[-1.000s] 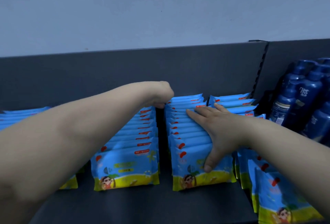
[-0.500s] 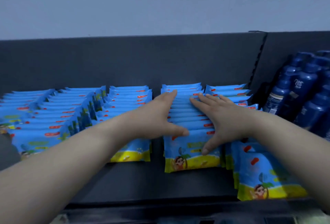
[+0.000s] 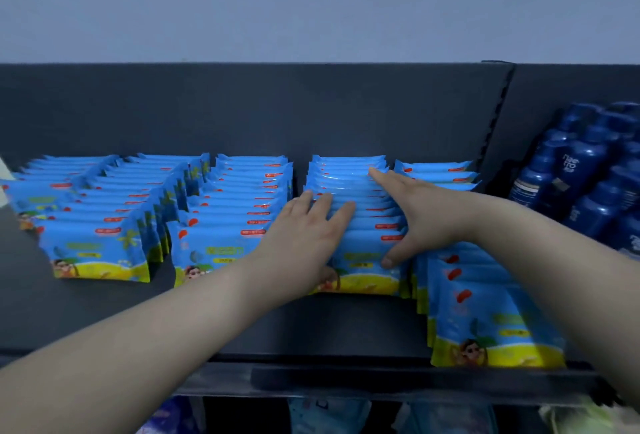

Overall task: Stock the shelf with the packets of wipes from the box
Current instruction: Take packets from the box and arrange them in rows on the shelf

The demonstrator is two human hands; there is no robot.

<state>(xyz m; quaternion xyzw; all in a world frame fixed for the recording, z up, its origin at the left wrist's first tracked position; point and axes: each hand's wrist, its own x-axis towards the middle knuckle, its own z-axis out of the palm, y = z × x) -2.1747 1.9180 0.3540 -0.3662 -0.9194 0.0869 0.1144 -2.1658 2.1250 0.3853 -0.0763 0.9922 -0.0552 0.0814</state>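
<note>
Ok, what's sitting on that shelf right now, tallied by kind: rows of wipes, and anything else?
Rows of blue plastic wipes packets: 5
Clusters of dark blue plastic bottles: 1 (single bottles too crowded and cut off to count)
Total: 6 groups on the dark grey shelf

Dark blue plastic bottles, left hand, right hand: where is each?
Dark blue plastic bottles (image 3: 588,170): head view, body of one bottle.
Left hand (image 3: 304,236): head view, back of hand.
Right hand (image 3: 426,213): head view, back of hand.

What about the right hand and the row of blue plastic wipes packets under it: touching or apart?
Touching. The head view shows the right hand lying flat across the tops of the row of blue plastic wipes packets, thumb pressed on its front.
</note>
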